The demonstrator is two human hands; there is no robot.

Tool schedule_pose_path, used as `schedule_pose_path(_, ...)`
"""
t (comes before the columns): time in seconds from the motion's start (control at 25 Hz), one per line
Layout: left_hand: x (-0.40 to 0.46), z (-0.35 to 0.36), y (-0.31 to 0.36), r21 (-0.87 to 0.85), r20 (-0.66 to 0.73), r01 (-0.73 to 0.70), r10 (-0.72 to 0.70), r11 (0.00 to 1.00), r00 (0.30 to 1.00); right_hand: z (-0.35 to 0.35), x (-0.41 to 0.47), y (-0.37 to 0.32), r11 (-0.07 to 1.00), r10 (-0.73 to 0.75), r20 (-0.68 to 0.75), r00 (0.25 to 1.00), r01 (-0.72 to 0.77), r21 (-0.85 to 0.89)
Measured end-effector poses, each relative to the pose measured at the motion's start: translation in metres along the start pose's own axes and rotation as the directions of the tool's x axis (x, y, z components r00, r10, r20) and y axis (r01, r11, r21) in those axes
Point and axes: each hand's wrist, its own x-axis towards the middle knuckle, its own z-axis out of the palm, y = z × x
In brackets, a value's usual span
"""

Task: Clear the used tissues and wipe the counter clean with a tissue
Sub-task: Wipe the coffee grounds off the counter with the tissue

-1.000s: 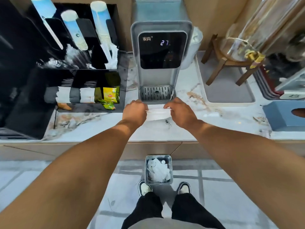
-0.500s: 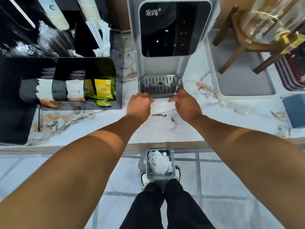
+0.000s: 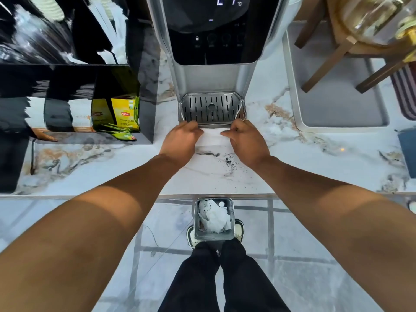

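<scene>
A white tissue (image 3: 211,138) lies flat on the marble counter (image 3: 315,158), just in front of the water dispenser's drip tray (image 3: 211,108). My left hand (image 3: 180,140) presses on its left end and my right hand (image 3: 245,141) on its right end, fingers curled over the paper. A patch of dark crumbs (image 3: 231,162) is scattered on the counter below my right hand. On the floor under the counter edge stands a small metal bin (image 3: 213,219) with crumpled white tissues inside.
A grey water dispenser (image 3: 213,52) stands behind my hands. A black organiser (image 3: 74,102) with yellow tea boxes sits on the left. At the right are a grey tray (image 3: 337,104) bearing a wooden stand and a blue box (image 3: 408,149).
Both hands have carried the tissue forward and down, from held above the counter to flat on the marble at the drip tray. The camera has leaned closer over the counter.
</scene>
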Motion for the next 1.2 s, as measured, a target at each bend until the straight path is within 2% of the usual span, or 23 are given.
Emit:
schedule_pose_path(0.08, -0.001, 0.001, 0.000, -0.019, 0.020, 0.022, -0.022, 1.000, 1.000, -0.004, 0.000, -0.001, 0.998, -0.042, -0.026, 0.999, 0.043, 0.034)
schedule_pose_path(0.28, -0.007, 0.004, 0.004, -0.145, 0.036, 0.076, -0.071, 0.987, 0.997, -0.009, -0.003, 0.000, 0.970, 0.039, 0.028, 0.999, -0.044, 0.241)
schedule_pose_path(0.44, -0.022, 0.009, 0.014, -0.192, 0.045, 0.091, -0.084, 0.977, 0.995, -0.011, -0.020, 0.004, 0.966, 0.001, 0.074, 0.997, -0.020, 0.258)
schedule_pose_path(0.64, -0.040, 0.012, 0.028, -0.197, 0.078, 0.046, -0.032, 0.979, 0.996, -0.012, -0.046, 0.004, 0.961, -0.024, 0.095, 0.995, -0.003, 0.278)
schedule_pose_path(0.96, -0.066, 0.014, 0.045, -0.243, 0.061, -0.009, 0.024, 0.970, 0.998, -0.016, -0.073, 0.003, 0.956, 0.004, 0.129, 0.992, -0.042, 0.290)
schedule_pose_path(1.12, -0.059, 0.005, 0.051, -0.379, -0.040, 0.128, -0.154, 0.917, 0.987, -0.026, -0.060, 0.001, 0.933, 0.110, -0.025, 0.994, -0.094, 0.347)
schedule_pose_path(1.2, -0.051, -0.001, 0.050, -0.430, -0.077, 0.160, -0.212, 0.888, 0.974, -0.028, -0.049, -0.002, 0.934, 0.124, -0.051, 0.991, -0.100, 0.342)
